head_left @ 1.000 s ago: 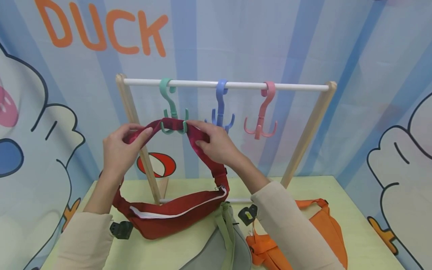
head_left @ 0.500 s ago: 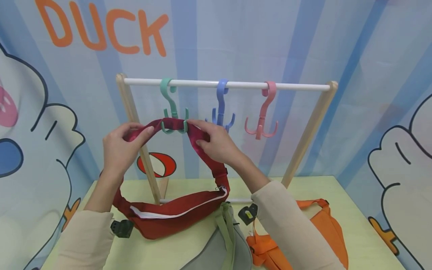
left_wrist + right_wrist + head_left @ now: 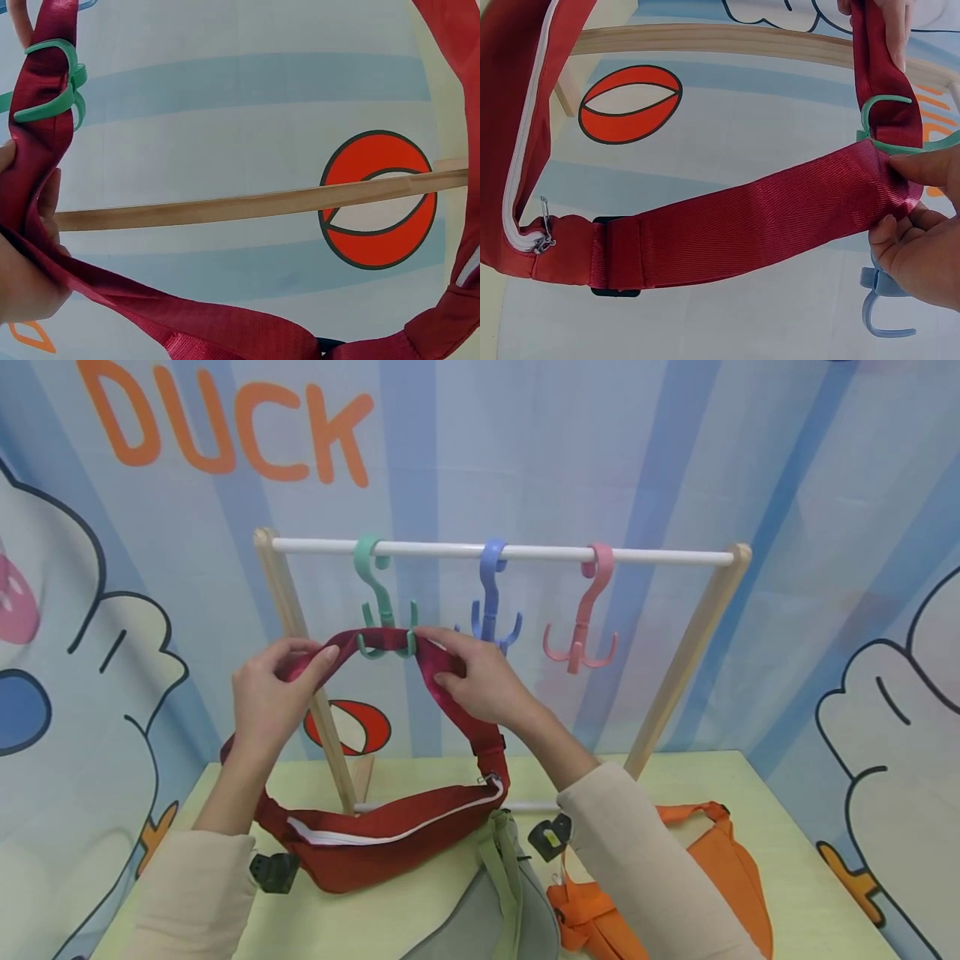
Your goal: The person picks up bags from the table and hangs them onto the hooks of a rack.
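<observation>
A red waist bag (image 3: 390, 847) with a white zipper hangs low by its wide strap (image 3: 727, 217). The strap's top runs across the lower prongs of the green hook (image 3: 384, 602), behind the two front prongs in the head view. My left hand (image 3: 272, 693) pinches the strap left of the hook, thumb on the near side. On the other side my right hand (image 3: 480, 677) pinches it, with fingertips right beside a green prong. A black strap slider (image 3: 615, 255) and the zipper pull (image 3: 544, 232) show in the right wrist view.
Blue (image 3: 490, 602) and pink (image 3: 580, 610) hooks hang further right on the white rod (image 3: 660, 556) of a wooden-legged rack (image 3: 686, 660). On the pale table (image 3: 330, 927) lie a grey bag (image 3: 472, 914) and an orange bag (image 3: 731, 868), partly behind my right sleeve.
The strap left of the green hook has dropped very slightly, and my left hand has shifted a touch down and right. My right hand keeps its hold in the same place.
</observation>
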Motion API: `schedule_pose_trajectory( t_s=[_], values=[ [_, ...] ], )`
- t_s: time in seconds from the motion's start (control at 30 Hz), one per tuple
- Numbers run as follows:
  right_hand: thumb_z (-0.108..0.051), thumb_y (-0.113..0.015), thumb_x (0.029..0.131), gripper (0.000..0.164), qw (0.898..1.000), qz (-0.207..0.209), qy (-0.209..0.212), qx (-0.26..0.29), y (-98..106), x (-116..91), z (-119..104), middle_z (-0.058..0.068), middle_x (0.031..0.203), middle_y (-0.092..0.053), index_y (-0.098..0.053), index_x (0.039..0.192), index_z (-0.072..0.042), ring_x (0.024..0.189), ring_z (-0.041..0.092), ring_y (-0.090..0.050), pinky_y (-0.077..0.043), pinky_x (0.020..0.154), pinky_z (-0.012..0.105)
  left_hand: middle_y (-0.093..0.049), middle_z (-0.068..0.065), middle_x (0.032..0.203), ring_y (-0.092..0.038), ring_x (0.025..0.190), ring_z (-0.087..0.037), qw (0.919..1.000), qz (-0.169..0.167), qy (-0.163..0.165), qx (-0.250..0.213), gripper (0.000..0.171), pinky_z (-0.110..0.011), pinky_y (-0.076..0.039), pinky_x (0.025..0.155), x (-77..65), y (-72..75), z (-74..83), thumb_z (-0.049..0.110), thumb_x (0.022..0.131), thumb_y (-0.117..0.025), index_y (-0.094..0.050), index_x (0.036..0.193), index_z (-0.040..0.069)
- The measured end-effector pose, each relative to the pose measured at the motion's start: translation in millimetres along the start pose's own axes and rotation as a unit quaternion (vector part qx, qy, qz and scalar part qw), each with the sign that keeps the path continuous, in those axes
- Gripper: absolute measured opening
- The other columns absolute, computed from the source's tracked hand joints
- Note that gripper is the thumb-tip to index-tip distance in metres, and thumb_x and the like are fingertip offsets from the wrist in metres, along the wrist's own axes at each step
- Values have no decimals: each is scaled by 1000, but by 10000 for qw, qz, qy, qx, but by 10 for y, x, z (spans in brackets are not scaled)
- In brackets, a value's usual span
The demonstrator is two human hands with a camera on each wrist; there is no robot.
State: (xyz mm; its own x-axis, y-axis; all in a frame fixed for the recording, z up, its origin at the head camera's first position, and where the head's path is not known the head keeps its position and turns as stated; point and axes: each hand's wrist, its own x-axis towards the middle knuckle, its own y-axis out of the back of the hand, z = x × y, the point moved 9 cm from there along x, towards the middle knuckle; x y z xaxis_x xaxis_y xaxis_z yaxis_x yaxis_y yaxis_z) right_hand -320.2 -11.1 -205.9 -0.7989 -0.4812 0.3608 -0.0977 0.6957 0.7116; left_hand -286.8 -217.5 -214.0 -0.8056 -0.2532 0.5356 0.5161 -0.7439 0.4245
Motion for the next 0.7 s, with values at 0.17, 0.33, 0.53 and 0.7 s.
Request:
schedule_pose_trajectory(
  t_s=[0.17,0.33,0.53,0.7],
  values=[
    [-2,-56,88,52,10000,10,25,72,7,-12,-11,7,119,-55,-46,135,-20,95,19,-52,-48,76,31,-64,-17,94,-53,82,-25,9999,100,-124,-26,40,-32,-43,68,-12,-4,1,37,87,-61,-64,106,2],
    [-2,-56,88,52,10000,-2,83,53,-5,-18,-12,7,121,-54,-45,135,-20,96,19,-53,-48,77,31,-65,-15,95,-54,81,-23,9997,136,-201,-46,38,-28,-43,67,-24,-16,-24,37,87,-60,-64,106,4],
    [-1,-56,87,53,9999,-38,66,75,-4,-26,-12,8,116,-56,-45,136,-19,95,18,-54,-48,76,30,-65,-11,85,-53,73,-16,9991,72,-404,-65,37,-24,-41,61,-46,-30,-31,38,86,-61,-65,102,5],
    [-1,-58,86,55,9999,-37,-18,95,4,-38,3,7,105,-59,-45,136,-20,92,17,-55,-49,74,30,-65,-10,88,-53,75,-14,9989,-58,-463,-14,37,-24,-40,62,-56,-32,-23,38,86,-61,-65,105,6]
  ],
)
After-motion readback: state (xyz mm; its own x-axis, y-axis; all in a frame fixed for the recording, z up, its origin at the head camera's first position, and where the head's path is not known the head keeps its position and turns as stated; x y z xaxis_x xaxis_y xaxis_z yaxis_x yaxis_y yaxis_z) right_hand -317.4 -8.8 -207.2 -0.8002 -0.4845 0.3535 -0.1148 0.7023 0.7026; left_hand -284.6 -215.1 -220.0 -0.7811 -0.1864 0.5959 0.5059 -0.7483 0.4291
